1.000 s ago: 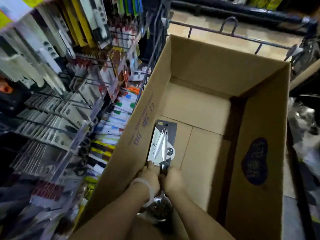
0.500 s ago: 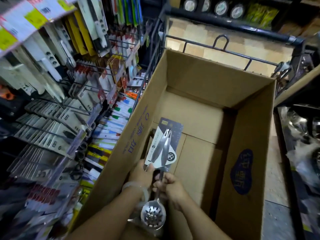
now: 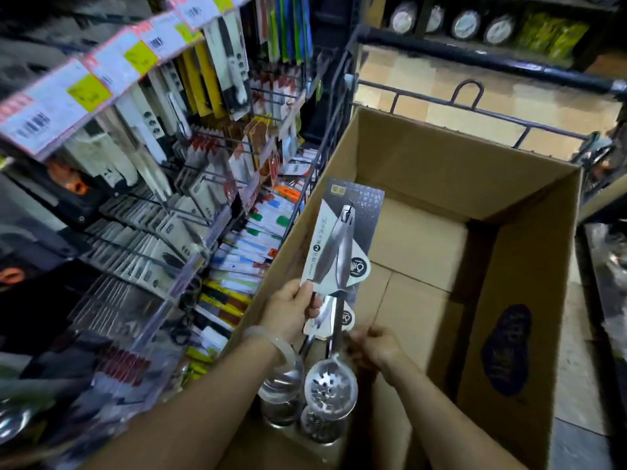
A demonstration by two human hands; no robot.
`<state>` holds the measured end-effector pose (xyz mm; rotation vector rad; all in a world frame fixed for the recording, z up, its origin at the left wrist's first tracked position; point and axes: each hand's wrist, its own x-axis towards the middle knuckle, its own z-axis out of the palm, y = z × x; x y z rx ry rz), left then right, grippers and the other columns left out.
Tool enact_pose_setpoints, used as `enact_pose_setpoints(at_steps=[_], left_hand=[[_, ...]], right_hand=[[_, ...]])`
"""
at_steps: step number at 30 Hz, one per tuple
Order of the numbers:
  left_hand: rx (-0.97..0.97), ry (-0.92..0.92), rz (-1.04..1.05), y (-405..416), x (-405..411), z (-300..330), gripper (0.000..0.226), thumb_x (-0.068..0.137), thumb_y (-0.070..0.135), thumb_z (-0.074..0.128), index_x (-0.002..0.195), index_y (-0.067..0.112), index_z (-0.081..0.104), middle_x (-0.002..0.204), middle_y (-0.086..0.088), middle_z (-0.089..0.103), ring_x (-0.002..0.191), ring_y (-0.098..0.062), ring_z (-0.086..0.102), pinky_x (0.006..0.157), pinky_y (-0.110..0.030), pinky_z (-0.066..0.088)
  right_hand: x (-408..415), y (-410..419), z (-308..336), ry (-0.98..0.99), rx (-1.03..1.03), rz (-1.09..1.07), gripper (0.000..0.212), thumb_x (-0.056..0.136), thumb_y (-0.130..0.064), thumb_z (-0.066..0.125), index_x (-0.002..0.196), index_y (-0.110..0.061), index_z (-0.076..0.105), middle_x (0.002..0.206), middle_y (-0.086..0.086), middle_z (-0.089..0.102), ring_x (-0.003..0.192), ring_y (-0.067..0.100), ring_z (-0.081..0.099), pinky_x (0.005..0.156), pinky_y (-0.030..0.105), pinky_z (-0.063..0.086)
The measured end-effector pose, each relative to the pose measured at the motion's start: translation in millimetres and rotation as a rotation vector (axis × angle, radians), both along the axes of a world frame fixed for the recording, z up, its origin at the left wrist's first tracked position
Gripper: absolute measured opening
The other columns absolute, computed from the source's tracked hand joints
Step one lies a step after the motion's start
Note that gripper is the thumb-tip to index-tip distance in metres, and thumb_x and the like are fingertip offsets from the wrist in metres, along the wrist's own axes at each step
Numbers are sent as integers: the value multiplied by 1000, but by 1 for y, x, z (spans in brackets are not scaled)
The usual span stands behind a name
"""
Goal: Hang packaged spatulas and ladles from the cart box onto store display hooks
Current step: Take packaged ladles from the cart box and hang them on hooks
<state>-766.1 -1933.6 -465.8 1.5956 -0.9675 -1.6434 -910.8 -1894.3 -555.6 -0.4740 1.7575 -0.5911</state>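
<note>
Nearest, the left hand point(image 3: 288, 308) pinches the packaged ladle set point(image 3: 339, 256) at its card's lower edge; the right hand point(image 3: 375, 346) curls just beside the handles, grip unclear. The set's long axis runs toward 12 o'clock above the cardboard box point(image 3: 509, 212). Display hooks point(image 3: 203, 184) wait at 10 o'clock.

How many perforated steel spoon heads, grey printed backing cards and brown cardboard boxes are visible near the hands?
Perforated steel spoon heads: 2
Grey printed backing cards: 2
Brown cardboard boxes: 1
Total: 5
</note>
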Motion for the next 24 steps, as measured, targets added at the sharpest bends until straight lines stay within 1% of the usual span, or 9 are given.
enact_pose_setpoints(at_steps=[2, 4, 6, 9, 13, 15, 17, 21, 24], left_hand=[[-28, -55, 1, 7, 4, -6, 25, 98, 13, 38, 77, 7, 52, 65, -4, 49, 54, -11, 43, 41, -7, 36], [-22, -69, 40, 12, 8, -12, 25, 98, 10, 38, 77, 6, 51, 63, -5, 48, 51, -11, 44, 38, -5, 34], [-21, -117, 55, 14, 12, -17, 28, 97, 10, 38, 74, 9, 52, 62, -4, 49, 50, -8, 48, 39, -4, 35], [-30, -144, 42, 15, 16, -24, 27, 97, 10, 38, 76, 11, 55, 65, -5, 51, 58, -10, 48, 45, -4, 40], [5, -129, 47, 12, 16, -29, 22, 97, 12, 39, 83, 9, 56, 65, -5, 53, 60, -12, 50, 55, -12, 45], [15, -139, 46, 11, 17, -32, 24, 97, 14, 40, 80, 11, 56, 66, -4, 55, 60, -13, 52, 51, -10, 44], [26, -161, 40, 11, 17, -33, 25, 97, 15, 40, 80, 12, 57, 67, -4, 56, 61, -13, 53, 50, -11, 43], [17, -133, 62, 12, 16, -34, 25, 97, 13, 41, 81, 9, 59, 66, -5, 56, 61, -12, 53, 63, -20, 47], [18, -108, 75, 13, 16, -34, 27, 97, 11, 41, 77, 13, 60, 65, -5, 56, 61, -12, 53, 66, -24, 48]], right_hand=[[14, 3, -16, 91, 12, 180, 14, 87, -9, 64, 74, -5, 60, 64, 6, 57, 52, 11, 48, 41, 12, 33], [26, 3, -22, 197, -3, 275, 10, 82, -14, 69, 86, -6, 65, 80, 7, 60, 74, 12, 53, 48, 11, 37], [33, 3, -26, 258, 11, 306, 13, 79, -16, 70, 89, -10, 65, 86, 8, 64, 80, 14, 57, 59, 20, 38], [39, 2, -26, 310, 46, 301, 17, 79, -13, 67, 93, -4, 68, 89, 12, 68, 88, 22, 66, 57, 19, 34], [33, 5, -18, 357, 92, 299, 22, 80, -20, 66, 97, -6, 69, 99, 13, 70, 93, 22, 66, 60, 19, 36], [28, 13, -17, 363, 123, 310, 24, 81, -25, 66, 98, -8, 69, 101, 12, 70, 93, 21, 66, 62, 20, 36], [25, 21, -18, 354, 144, 297, 23, 81, -28, 65, 94, -10, 69, 98, 11, 70, 90, 20, 66, 63, 20, 36], [26, 29, -19, 318, 72, 195, 10, 82, -19, 63, 77, -12, 59, 82, 10, 63, 75, 16, 54, 62, 25, 37], [30, 29, -16, 323, 108, 173, 20, 78, -28, 67, 88, -11, 67, 90, 10, 69, 85, 21, 64, 67, 25, 42]])
